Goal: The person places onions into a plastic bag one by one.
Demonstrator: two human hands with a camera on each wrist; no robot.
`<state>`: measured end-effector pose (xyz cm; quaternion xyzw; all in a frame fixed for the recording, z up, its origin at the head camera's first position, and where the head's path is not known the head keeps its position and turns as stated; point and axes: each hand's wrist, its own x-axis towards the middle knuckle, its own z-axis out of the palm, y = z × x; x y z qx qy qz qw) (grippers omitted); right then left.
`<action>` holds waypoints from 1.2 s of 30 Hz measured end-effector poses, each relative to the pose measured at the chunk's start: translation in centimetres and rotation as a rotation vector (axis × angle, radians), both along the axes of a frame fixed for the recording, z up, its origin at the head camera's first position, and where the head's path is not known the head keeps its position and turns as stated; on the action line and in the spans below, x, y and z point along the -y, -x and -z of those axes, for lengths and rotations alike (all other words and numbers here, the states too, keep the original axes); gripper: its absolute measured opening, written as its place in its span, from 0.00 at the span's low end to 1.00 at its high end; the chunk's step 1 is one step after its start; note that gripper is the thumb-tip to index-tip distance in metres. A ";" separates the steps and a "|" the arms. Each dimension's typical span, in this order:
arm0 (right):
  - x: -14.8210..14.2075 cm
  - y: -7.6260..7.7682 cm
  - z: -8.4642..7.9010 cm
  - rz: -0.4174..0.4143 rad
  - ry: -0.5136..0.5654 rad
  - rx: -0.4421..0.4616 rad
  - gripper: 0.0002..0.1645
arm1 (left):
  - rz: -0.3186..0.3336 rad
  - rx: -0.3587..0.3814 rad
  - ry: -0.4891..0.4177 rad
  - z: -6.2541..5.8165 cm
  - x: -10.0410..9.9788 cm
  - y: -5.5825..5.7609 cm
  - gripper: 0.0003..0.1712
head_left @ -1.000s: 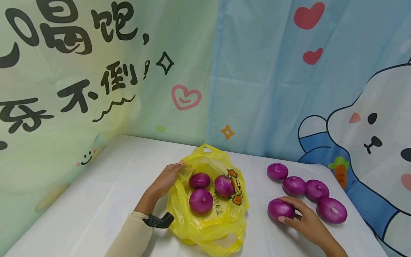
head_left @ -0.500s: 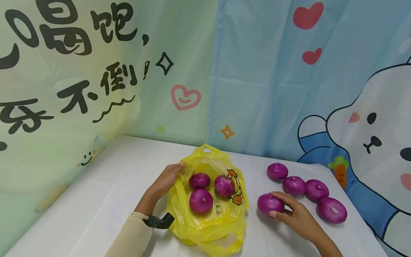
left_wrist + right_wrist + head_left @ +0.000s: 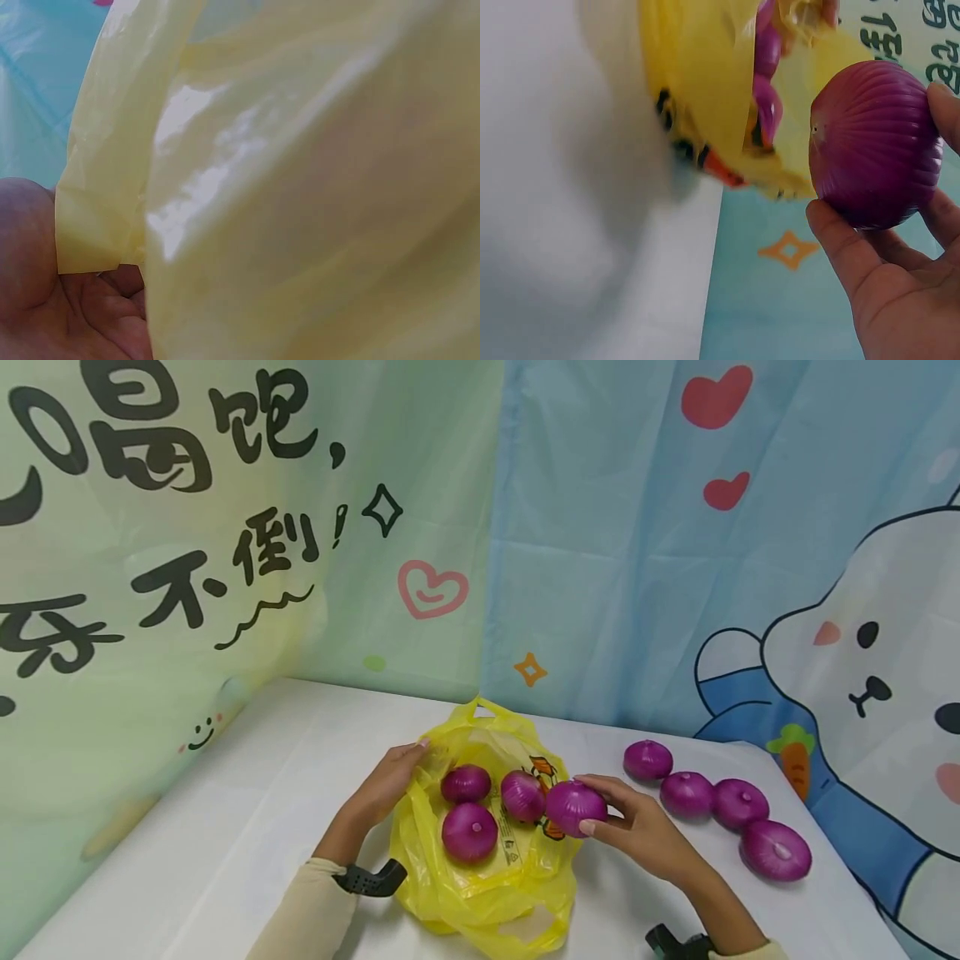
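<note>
A yellow plastic bag [image 3: 480,902] lies opened on the table, with three purple onions [image 3: 469,832] inside it. My left hand [image 3: 388,783] grips the bag's left edge; in the left wrist view the yellow film [image 3: 97,225] passes between thumb and fingers. Over the bag's right rim, my right hand [image 3: 637,827] holds another purple onion [image 3: 576,807] between thumb and fingertips. The right wrist view shows this onion [image 3: 877,146] lifted clear of the table, beside the bag's mouth.
Several more purple onions [image 3: 741,805] stand grouped on the white table [image 3: 300,760] at the right. A printed cloth backdrop [image 3: 585,552] hangs behind the table and along its left side.
My right hand has lifted the onion from the table and carried it leftward to the bag's right rim. My left hand stays on the bag's edge.
</note>
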<state>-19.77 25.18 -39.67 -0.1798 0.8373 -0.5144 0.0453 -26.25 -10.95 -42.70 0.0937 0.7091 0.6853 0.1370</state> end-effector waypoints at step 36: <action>8.3 5.7 1.9 -0.114 0.119 -0.028 0.33 | 0.005 0.026 -0.006 0.1 0.0 0.3 0.30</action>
